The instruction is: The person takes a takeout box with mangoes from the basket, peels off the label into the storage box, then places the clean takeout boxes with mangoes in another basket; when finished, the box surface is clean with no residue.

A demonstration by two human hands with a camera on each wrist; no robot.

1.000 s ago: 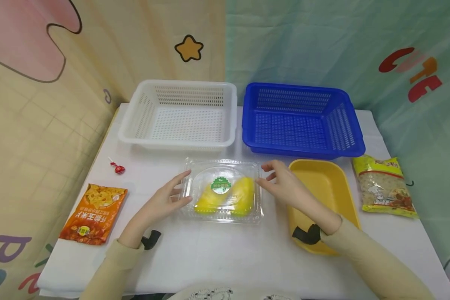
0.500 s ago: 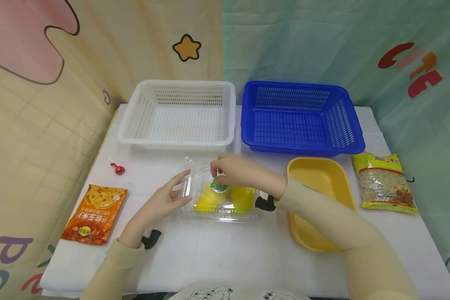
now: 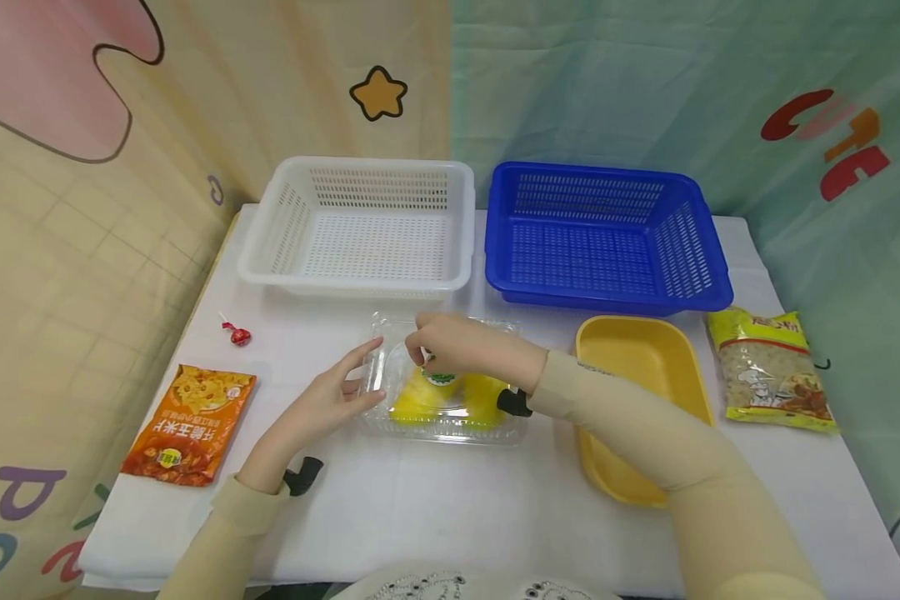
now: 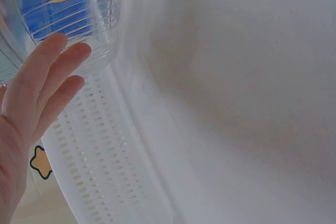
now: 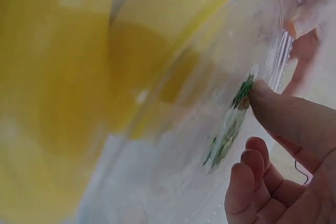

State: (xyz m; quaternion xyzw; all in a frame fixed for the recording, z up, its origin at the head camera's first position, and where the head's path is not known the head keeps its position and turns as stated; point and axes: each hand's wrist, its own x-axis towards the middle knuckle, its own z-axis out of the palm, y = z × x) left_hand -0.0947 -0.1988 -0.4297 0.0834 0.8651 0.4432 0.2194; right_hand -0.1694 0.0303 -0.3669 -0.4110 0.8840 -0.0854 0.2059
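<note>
A clear plastic clamshell box (image 3: 390, 421) with yellow contents (image 3: 420, 400) lies on the white tabletop in the head view. A round green-and-white sticker (image 3: 441, 379) is on its lid, partly covered by my right hand (image 3: 461, 343). In the right wrist view, my right thumb tip is at the edge of the sticker (image 5: 228, 124), with the other fingers curled; the index fingertip is hidden there. My left hand (image 3: 336, 390) rests against the box's left side, thumb and fingers spread. Seen from the left wrist, its extended fingers (image 4: 50, 72) touch the ribbed wall.
Behind the box stand a white basket (image 3: 360, 287) and a blue basket (image 3: 607, 296). To the right are a yellow tray (image 3: 645, 358), partly under my right forearm, and a yellow-topped food bag (image 3: 772, 371). At left lie an orange snack bag (image 3: 191, 425) and a red lollipop (image 3: 238, 336).
My right hand has moved left from the box's right edge onto the lid at the sticker, then slightly further left. My left hand has stayed at the box's left side.
</note>
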